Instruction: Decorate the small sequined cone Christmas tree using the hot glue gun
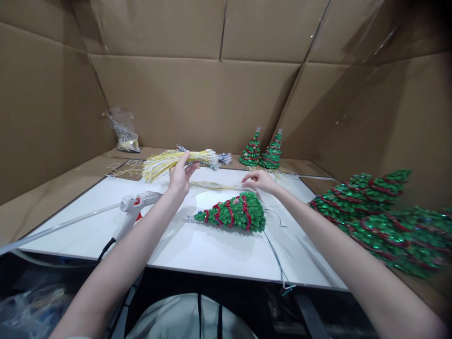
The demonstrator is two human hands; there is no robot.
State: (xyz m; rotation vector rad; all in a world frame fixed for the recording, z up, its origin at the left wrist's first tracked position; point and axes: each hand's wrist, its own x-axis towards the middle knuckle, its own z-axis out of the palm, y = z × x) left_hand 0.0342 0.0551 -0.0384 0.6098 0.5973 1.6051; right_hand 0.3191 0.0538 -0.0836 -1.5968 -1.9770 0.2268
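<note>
My left hand point(181, 178) is at a thick bundle of yellow and white wires point(158, 165), its thumb raised in front of the bundle and its fingers apart. A few thin yellow wires point(215, 186) lie across the white board between my hands. By their right end is my right hand point(260, 181), its fingers bent loosely and pointing left; contact with the wires is unclear. Nearer to me, a green artificial Christmas tree point(233, 213) with red garland lies on its side, its silvery top pointing left. Dark thin wires point(273, 249) trail from its base.
A white glue gun point(132, 209) with a long glue stick rests at the left. Two small trees point(251, 149) stand at the back. Several larger trees point(367, 197) lie at the right. A plastic bag point(123, 132) sits in the back left corner, before cardboard walls point(194, 99).
</note>
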